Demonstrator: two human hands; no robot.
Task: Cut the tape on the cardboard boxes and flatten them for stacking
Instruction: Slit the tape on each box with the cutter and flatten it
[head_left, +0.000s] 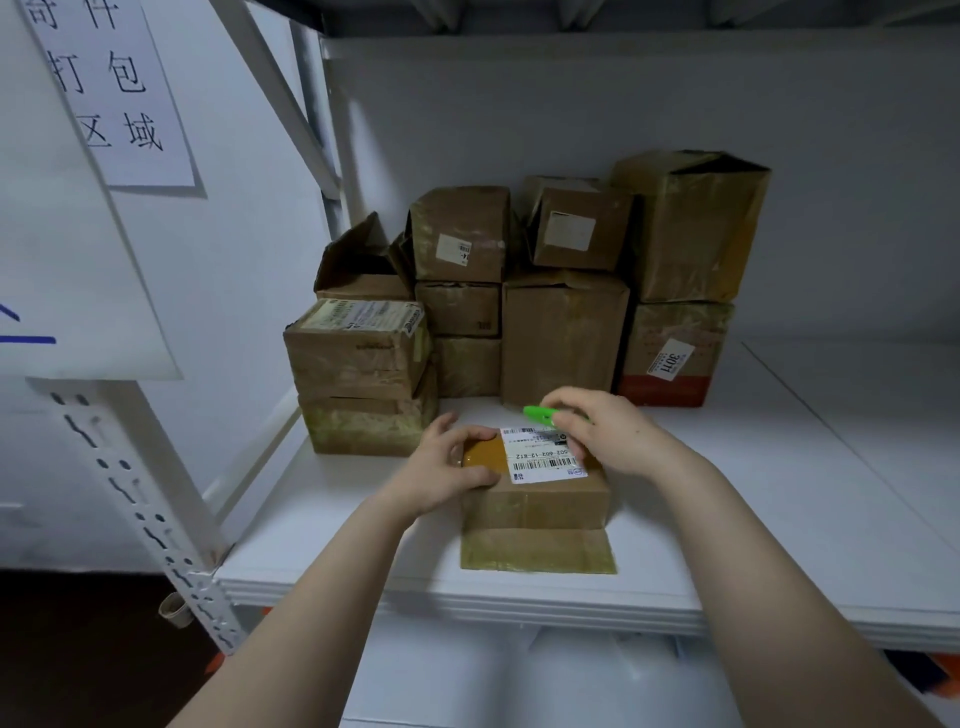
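Cardboard box (535, 493) steadied by left hand (452, 467) gripping its corner, so right hand (608, 436), holding green cutter (540, 414), can slice tape.

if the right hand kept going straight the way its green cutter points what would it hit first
The right hand, gripping the green plastic cutter, would likely meet the left stack of taped brown cardboard boxes first; depth is unclear.

white metal shelving (467, 587) | paper sign (111, 88) | grey wall (571, 104)
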